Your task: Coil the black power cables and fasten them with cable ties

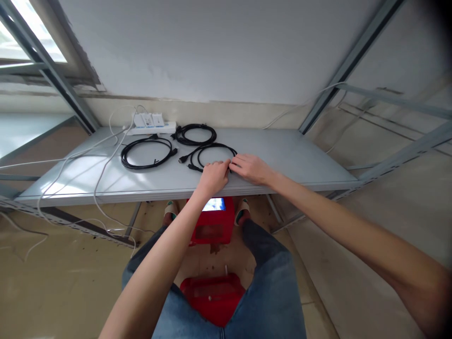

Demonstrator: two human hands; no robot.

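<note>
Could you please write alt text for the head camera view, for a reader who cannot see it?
A person's left hand and right hand are close together at the near right edge of a coiled black cable on a grey shelf. A second coil lies to its left, a third behind it, near a white power strip.

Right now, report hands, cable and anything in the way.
Left hand, right hand together at right side of cable, grip unclear. Cable coiled, plugs at left. Left coil, back coil nearby, neither seems in the way.

Black cable, loosely coiled, connectors leftward, on grey shelf
</note>
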